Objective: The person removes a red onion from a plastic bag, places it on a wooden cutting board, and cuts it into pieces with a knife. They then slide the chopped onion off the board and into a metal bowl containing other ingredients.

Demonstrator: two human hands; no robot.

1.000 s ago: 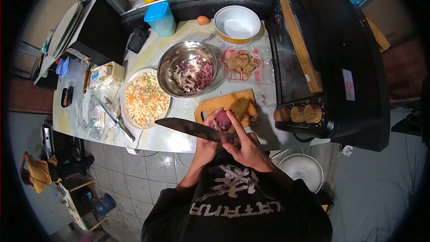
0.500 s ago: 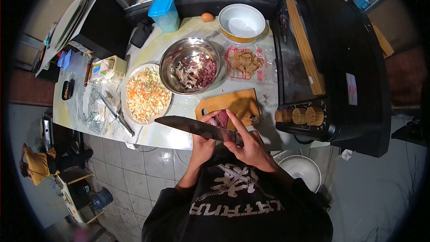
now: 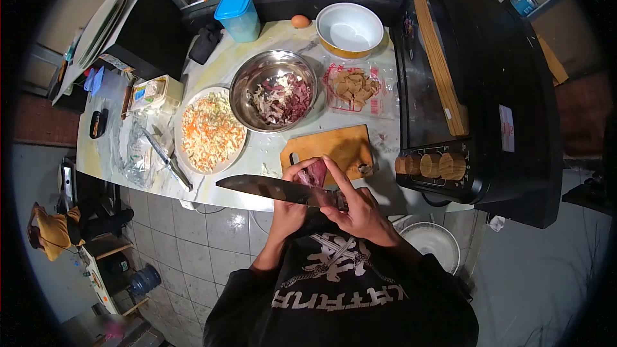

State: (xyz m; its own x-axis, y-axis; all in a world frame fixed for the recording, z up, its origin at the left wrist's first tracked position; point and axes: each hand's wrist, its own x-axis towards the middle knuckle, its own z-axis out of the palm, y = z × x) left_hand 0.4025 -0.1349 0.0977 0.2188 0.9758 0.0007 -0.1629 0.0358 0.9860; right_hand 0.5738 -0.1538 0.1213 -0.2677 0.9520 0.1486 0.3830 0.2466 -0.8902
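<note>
Pinching a purplish-red chunk (image 3: pixel 314 172) and broad steel knife (image 3: pixel 260 187) with left hand (image 3: pixel 287 215) and right hand (image 3: pixel 358 213) at a pale marbled worktop (image 3: pixel 260 153) above grey floor tiles (image 3: pixel 193 234).

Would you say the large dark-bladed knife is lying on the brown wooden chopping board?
No, the right hand grips the knife, on the near side of the board.

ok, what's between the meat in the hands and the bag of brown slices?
In the head view: the wooden board, then a narrow bare strip of countertop.
</note>
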